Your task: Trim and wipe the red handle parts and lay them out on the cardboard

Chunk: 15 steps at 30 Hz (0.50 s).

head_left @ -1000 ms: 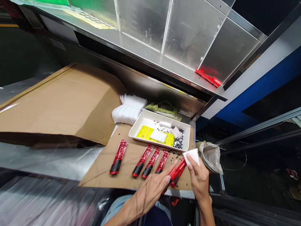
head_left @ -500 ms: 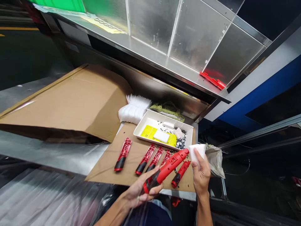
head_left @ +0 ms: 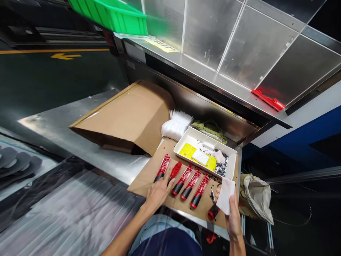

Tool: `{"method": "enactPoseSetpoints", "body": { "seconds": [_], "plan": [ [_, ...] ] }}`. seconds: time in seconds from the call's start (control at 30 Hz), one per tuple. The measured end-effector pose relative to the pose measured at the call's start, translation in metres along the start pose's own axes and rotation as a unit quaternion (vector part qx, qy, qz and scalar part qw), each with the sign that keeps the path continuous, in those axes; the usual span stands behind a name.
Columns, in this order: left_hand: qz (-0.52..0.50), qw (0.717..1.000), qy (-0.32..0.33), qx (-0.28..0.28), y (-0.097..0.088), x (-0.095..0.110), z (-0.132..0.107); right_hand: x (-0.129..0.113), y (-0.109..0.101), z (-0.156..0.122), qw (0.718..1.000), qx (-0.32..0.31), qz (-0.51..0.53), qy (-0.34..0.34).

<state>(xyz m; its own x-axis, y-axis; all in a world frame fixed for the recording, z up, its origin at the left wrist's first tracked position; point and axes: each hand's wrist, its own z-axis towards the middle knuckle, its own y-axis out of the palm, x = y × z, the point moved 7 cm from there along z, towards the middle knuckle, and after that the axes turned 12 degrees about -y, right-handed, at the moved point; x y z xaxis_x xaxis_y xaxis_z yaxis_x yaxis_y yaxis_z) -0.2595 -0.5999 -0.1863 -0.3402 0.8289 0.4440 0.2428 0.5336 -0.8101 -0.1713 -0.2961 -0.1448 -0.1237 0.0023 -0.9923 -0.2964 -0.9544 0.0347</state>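
Several red tool handles with black ends lie in a row on a cardboard mat (head_left: 145, 183). My left hand (head_left: 159, 191) is closed over the black end of the second red handle (head_left: 176, 168), which lies beside the leftmost handle (head_left: 163, 165). My right hand (head_left: 233, 217) pinches a white pad (head_left: 225, 195) at the mat's right end. Another red handle (head_left: 213, 213) lies partly under that pad, at the near edge. A small metal piece (head_left: 212, 196) lies just left of the pad.
A white tray (head_left: 182, 141) behind the row holds a yellow sheet (head_left: 186, 151), white pads and small black screws (head_left: 222, 168). A stack of white pads (head_left: 177, 124) and a tipped cardboard box (head_left: 128, 117) lie to the left, a crumpled bag (head_left: 258, 195) to the right. A green bin (head_left: 112, 14) sits on the metal shelf.
My left hand lifted a red handle at the right end, carried it left and lowered it into the row. My right hand dropped a little with the white pad. The view swung left.
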Motion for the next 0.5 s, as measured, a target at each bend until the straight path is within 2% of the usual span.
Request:
{"method": "enactPoseSetpoints", "body": {
  "seconds": [0.1, 0.23, 0.37, 0.5],
  "plan": [
    [-0.008, 0.998, -0.009, 0.056, -0.007, -0.001, 0.012, 0.001, 0.004, -0.003, 1.000, -0.001, 0.001, 0.014],
    [-0.020, 0.990, -0.072, 0.120, -0.006, -0.013, 0.032, 0.006, 0.001, -0.006, 1.000, -0.020, 0.015, 0.016],
    [-0.059, 0.986, -0.093, 0.127, 0.001, -0.028, 0.043, 0.014, -0.006, -0.013, 1.000, -0.016, 0.006, 0.020],
    [-0.155, 0.976, -0.105, 0.111, -0.017, -0.049, 0.040, 0.012, -0.004, -0.017, 0.999, -0.027, -0.036, 0.026]
  ]
}}
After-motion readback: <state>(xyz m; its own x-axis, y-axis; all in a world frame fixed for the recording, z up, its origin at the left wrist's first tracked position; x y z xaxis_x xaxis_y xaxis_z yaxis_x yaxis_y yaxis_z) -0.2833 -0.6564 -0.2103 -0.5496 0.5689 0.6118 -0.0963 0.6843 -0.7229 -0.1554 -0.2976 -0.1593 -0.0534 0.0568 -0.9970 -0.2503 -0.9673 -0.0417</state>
